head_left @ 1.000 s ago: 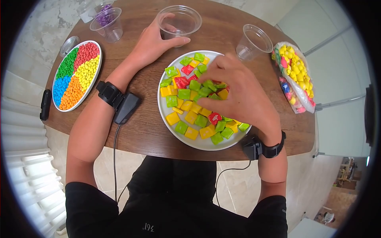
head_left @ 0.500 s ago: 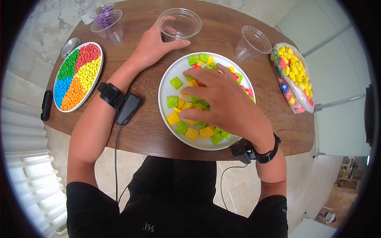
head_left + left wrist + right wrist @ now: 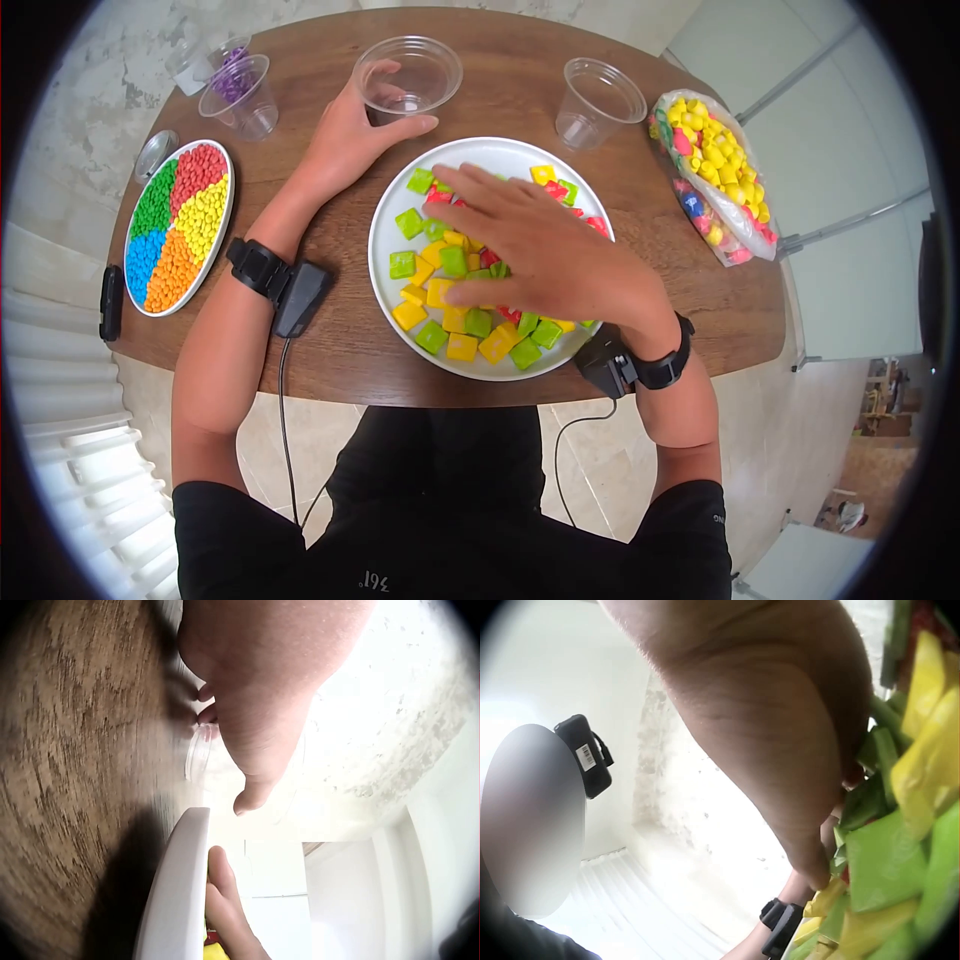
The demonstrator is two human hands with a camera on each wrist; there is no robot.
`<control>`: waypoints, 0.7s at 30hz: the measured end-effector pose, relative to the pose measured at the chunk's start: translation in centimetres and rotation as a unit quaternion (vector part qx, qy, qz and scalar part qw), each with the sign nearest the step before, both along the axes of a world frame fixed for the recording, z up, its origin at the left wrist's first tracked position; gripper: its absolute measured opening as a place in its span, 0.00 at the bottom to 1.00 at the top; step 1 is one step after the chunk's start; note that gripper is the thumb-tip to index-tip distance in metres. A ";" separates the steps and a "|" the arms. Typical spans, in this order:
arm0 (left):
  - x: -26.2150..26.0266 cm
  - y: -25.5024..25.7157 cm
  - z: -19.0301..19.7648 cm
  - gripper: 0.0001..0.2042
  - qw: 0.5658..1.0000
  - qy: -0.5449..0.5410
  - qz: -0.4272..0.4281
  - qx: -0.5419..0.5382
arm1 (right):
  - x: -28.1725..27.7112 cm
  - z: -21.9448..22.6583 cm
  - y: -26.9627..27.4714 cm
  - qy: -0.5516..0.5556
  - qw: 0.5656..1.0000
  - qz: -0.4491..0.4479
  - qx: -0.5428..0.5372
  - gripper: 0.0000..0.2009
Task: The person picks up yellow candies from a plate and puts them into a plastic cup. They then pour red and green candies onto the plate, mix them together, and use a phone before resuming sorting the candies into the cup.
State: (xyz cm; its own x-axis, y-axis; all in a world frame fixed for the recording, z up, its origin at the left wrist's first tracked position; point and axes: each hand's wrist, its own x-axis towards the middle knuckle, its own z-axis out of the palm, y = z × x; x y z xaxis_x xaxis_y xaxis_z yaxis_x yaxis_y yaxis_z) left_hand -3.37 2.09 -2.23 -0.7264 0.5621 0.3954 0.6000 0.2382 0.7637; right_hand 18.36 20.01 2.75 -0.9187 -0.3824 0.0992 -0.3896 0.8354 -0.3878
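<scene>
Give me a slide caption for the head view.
Left hand around a clear cup, right hand over a plate of green, yellow and red wrapped squares.

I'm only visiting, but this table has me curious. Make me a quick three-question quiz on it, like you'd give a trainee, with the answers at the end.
1. Which thing is the left hand holding?
A) a spoon
B) a clear cup
C) a bottle
2. True or false: the right hand is wrapped round a cup.
3. How many colour groups do the small pieces form on the white dish at the person's left?

Key:
1. B.
2. False; its fingers are spread over the wrapped sweets on the big plate.
3. Five: green, red, yellow, orange and blue.
</scene>
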 end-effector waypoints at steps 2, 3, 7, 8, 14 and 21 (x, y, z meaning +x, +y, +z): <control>0.2 0.1 0.1 0.43 1.000 0.000 0.000 -0.002 | 0.6 0.4 -0.1 -0.004 1.000 0.022 -0.012 0.36; 0.3 0.0 0.2 0.40 1.000 -0.006 0.000 -0.011 | 0.6 0.8 0.0 -0.003 1.000 0.021 -0.011 0.36; 0.3 -0.1 0.3 0.37 1.000 -0.011 0.002 -0.023 | 0.1 3.1 2.1 -0.015 0.985 -0.115 -0.129 0.28; 0.3 -0.1 0.2 0.37 1.000 -0.012 0.003 -0.023 | 0.1 3.6 2.8 0.011 0.977 -0.177 -0.120 0.25; 0.4 -0.1 0.4 0.37 1.000 -0.015 0.000 -0.023 | 0.2 2.5 3.5 0.026 0.973 -0.215 0.074 0.17; 0.1 0.0 0.2 0.37 1.000 -0.010 0.001 -0.025 | -0.6 2.2 2.2 0.020 0.990 -0.130 -0.057 0.16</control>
